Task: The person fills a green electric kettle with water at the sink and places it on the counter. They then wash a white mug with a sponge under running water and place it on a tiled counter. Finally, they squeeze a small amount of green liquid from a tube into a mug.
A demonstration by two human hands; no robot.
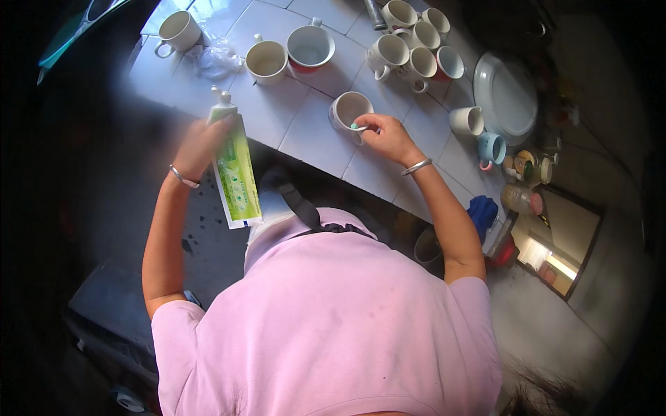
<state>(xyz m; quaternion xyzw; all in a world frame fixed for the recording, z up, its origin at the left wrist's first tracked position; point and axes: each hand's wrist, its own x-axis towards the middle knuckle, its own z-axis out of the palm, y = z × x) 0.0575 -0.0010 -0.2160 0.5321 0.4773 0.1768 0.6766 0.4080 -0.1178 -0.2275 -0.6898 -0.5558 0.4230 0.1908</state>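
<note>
My left hand (200, 143) grips a green and white toothpaste tube (237, 177) near its neck, with the flip cap (221, 95) pointing away from me and raised. At the near side of a white cup (351, 110) on the tiled counter, my right hand (384, 136) pinches something small between thumb and fingers. A mint-green blob (354, 126) shows at its fingertips, over the cup's rim; what carries it is mostly hidden. Farther off stand a cream mug (266, 65) and a larger white mug with a red outside (310, 49).
Several mugs (392, 51) cluster at the back right, near a metal pipe end (375, 15). A mug (179, 31) and crumpled clear plastic (217, 58) lie back left. Rightward are a white oval tray (504, 99), a blue mug (491, 148), jars (520, 199) and blue cloth (483, 216).
</note>
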